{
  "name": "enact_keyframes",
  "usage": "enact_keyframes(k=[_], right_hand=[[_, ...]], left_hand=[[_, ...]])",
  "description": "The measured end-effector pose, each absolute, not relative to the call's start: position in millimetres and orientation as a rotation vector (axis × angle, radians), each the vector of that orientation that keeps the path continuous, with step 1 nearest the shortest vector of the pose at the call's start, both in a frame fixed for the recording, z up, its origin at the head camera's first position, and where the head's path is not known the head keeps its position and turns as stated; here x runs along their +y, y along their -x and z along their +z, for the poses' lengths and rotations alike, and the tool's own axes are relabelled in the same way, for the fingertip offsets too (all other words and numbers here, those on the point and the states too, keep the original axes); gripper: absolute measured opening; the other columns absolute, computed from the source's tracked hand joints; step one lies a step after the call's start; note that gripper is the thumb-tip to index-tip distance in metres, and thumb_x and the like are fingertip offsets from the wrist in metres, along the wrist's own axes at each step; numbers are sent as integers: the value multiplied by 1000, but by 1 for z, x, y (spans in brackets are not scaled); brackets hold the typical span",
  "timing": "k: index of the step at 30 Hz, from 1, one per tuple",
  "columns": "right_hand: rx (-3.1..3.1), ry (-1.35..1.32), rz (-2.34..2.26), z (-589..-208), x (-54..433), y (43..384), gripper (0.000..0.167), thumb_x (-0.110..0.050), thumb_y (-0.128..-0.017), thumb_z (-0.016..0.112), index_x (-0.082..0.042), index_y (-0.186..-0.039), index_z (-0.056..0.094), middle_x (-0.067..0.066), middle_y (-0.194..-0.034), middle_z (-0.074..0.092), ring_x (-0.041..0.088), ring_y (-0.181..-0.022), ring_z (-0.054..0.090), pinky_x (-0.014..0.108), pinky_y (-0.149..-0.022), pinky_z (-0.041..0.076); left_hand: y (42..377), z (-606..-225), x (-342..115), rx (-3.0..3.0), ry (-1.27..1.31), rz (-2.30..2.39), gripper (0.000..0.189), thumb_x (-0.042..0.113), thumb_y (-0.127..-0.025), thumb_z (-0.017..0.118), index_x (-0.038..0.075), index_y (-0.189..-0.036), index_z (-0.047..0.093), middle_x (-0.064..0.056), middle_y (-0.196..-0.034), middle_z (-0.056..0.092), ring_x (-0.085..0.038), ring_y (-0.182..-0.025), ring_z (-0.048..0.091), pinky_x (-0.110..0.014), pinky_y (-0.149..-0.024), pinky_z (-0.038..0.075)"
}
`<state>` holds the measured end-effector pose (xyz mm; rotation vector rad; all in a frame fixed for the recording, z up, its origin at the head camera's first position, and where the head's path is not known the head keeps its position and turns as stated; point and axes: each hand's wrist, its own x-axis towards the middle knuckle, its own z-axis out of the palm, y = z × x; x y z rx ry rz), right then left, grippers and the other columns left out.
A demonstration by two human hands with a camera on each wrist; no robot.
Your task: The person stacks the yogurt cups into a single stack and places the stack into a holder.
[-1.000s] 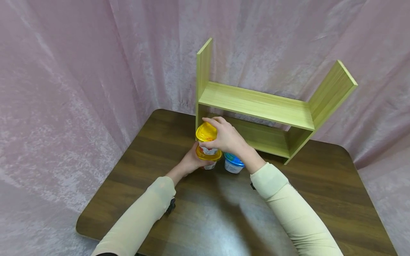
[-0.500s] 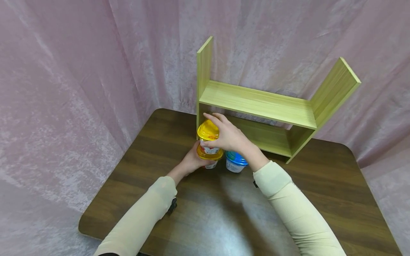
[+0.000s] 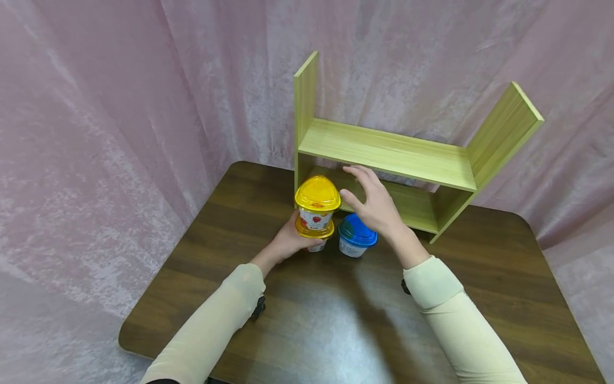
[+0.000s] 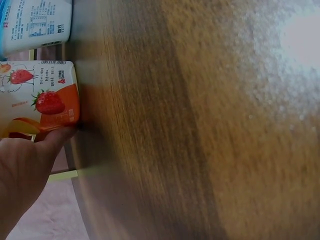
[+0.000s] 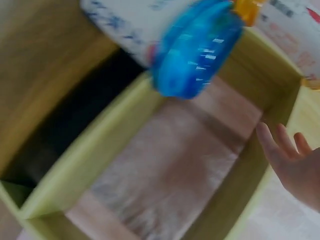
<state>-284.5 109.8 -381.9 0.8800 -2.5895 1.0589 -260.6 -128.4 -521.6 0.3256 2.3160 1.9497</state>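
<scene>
Two yellow-lidded tubs printed with strawberries stand one on the other. The upper yellow-lidded tub (image 3: 317, 200) sits on the lid of the lower yellow-lidded tub (image 4: 47, 102). My left hand (image 3: 290, 238) grips the lower tub from its left side, thumb along the front. Just right of the stack my right hand (image 3: 376, 207) is in the air, fingers spread and holding nothing. A blue-lidded tub (image 3: 357, 234) stands on the table beside the stack, below the right hand; in the right wrist view it looks blurred.
Behind the tubs stands a light wooden shelf (image 3: 384, 152) with two tall side panels. The brown wooden table (image 3: 307, 320) has rounded corners. Pink velvet curtains (image 3: 120, 133) hang close behind and to the left.
My right hand has let go of the upper yellow-lidded tub and moved right, its fingers opening. The left hand keeps its grip on the lower tub. The view has shifted slightly.
</scene>
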Motion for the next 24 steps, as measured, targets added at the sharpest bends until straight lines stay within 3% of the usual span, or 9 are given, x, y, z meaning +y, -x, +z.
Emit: enact_keyframes(k=[6, 10, 15, 24], right_hand=[[-2699, -704, 1023, -410, 136, 280, 63, -58, -100, 52, -20, -150, 46, 10, -154, 40, 35, -128, 50, 62, -99, 44], [-2885, -664, 960, -429, 145, 278, 72, -62, -97, 55, -20, -154, 39, 15, -159, 30, 42, -134, 44, 65, -104, 40], [-3014, -671, 881, -448, 145, 276, 86, -66, -89, 64, -20, -156, 35, 19, -160, 26, 47, -129, 49, 65, -99, 44], [-3056, -703, 843, -463, 138, 273, 94, -48, -81, 83, -20, -156, 35, 20, -159, 26, 48, -125, 50, 63, -96, 48]], left_hand=[[262, -524, -128, 2312, -312, 1954, 87, 17, -81, 88, 17, -148, 32, -7, -136, 55, -27, -122, 57, -48, -109, 43], [262, -524, -129, 2327, -305, 1938, 85, 22, -81, 88, 24, -146, 34, -1, -134, 56, -21, -120, 57, -45, -108, 44], [263, -524, -130, 2336, -333, 1936, 82, 24, -82, 87, 27, -145, 35, 2, -133, 56, -19, -119, 58, -43, -107, 45], [262, -524, -129, 2349, -313, 1930, 83, 24, -82, 87, 26, -146, 35, 2, -133, 56, -20, -119, 58, -44, -107, 45]])
